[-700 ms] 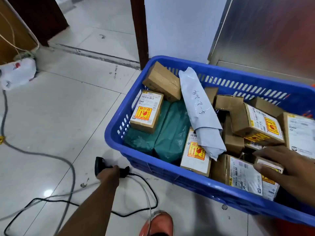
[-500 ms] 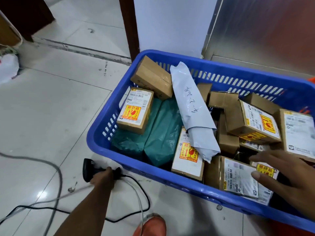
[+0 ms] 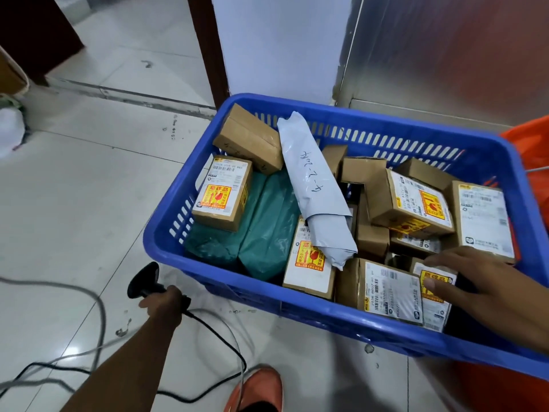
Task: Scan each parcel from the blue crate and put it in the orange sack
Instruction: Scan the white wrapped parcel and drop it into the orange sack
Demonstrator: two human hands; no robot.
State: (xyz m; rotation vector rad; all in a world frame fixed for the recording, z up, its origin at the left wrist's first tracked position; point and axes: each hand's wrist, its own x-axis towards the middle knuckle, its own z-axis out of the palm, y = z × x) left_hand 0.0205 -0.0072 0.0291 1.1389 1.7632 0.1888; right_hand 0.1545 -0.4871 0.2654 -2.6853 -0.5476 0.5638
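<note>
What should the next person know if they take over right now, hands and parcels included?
Left hand grips the black scanner low over the floor, left of the blue crate, aimed at no parcel.
Right hand reaches into the crate's near right corner, fingers spread on a small labelled box; nothing lifted yet.
The crate holds many parcels: cardboard boxes, two green bags, one grey rolled mailer.
The orange sack shows at the crate's far right; its contents are out of view.
Left: lift that box, scan it, sack it, then do the rest.

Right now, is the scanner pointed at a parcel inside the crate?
No, the left hand holds the scanner low over the floor, outside the blue crate.
</note>
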